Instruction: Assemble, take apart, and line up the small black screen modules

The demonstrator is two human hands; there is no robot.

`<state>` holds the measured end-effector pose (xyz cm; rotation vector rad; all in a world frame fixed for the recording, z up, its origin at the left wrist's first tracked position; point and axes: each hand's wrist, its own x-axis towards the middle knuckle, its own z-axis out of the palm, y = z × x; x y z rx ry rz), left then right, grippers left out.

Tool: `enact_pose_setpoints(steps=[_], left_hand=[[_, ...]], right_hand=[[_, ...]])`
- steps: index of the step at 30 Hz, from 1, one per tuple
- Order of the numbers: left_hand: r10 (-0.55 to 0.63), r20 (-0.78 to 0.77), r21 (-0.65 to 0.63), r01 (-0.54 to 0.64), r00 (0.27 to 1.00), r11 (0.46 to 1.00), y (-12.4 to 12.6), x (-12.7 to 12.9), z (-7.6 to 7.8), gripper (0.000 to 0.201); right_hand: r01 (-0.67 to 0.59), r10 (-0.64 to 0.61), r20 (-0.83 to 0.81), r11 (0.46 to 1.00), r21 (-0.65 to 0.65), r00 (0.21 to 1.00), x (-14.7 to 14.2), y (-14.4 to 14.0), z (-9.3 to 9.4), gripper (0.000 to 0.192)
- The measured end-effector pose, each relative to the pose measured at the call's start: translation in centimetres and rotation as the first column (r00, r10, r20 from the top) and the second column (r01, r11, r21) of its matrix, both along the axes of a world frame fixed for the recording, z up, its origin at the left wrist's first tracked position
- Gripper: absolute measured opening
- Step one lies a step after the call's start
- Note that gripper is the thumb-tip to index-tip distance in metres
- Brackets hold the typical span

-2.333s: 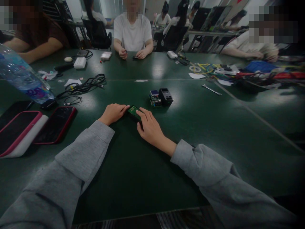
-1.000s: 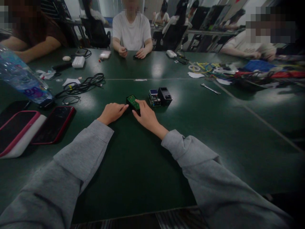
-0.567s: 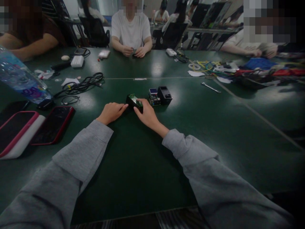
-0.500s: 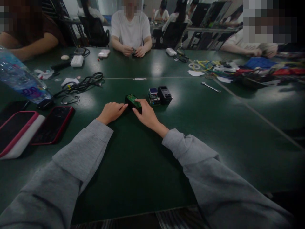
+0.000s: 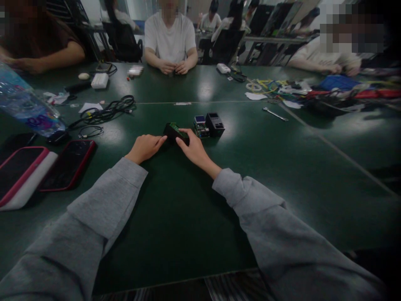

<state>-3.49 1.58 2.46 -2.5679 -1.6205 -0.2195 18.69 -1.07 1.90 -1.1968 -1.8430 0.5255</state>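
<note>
Between my hands is a small black case (image 5: 170, 132) with a green circuit board (image 5: 174, 126) in its upper side. My left hand (image 5: 146, 147) pinches the case's left end between thumb and curled fingers. From the right, my right hand (image 5: 194, 148) grips the other end, thumb on the near side and fingers over the top. Just beyond my right fingers stands a small circuit-board module with a screen (image 5: 201, 126). Beside it, on the right, is a black housing with a grey front (image 5: 215, 124).
Phones (image 5: 69, 165), a water bottle (image 5: 34, 108) and black cables (image 5: 109, 110) lie on the left. A wrench (image 5: 275, 114) lies right of the housing. Tangled wires and a blue item (image 5: 338, 82) are at far right. Several people sit around the table (image 5: 175, 225).
The black case has tilted, so its near side shows more and the board less. My right fingers have shifted slightly on it. My left hand keeps its hold.
</note>
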Motion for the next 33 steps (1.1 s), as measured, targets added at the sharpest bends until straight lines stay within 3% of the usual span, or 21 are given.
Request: enact_pose_setpoints(steps=[6, 13, 24, 29, 33], left_hand=[[-0.007, 0.015, 0.001, 0.007, 1.0, 1.0, -0.2, 0.0, 0.2, 0.075], [0.001, 0.028, -0.004, -0.001, 1.0, 1.0, -0.3, 0.2, 0.4, 0.078], [-0.001, 0.016, 0.004, 0.001, 1.0, 1.0, -0.3, 0.2, 0.3, 0.077], [-0.001, 0.029, 0.005, 0.001, 1.0, 1.0, -0.2, 0.2, 0.2, 0.072], [-0.007, 0.037, -0.005, 0.007, 0.999, 1.0, -0.3, 0.1, 0.3, 0.071]], right_hand=[[0.054, -0.057, -0.08, 0.998, -0.044, 0.995, 0.3, 0.7, -0.4, 0.033], [0.085, -0.085, -0.013, 0.996, -0.005, 0.996, 0.4, 1.7, -1.6, 0.035], [0.14, -0.14, -0.008, 0.989, 0.036, 0.99, 0.0, 0.8, -1.1, 0.034], [0.048, -0.058, 0.077, 0.991, 0.123, 0.995, -0.3, -0.3, 0.0, 0.045], [-0.034, 0.02, 0.146, 0.995, 0.097, 0.989, -0.4, -0.6, 0.1, 0.049]])
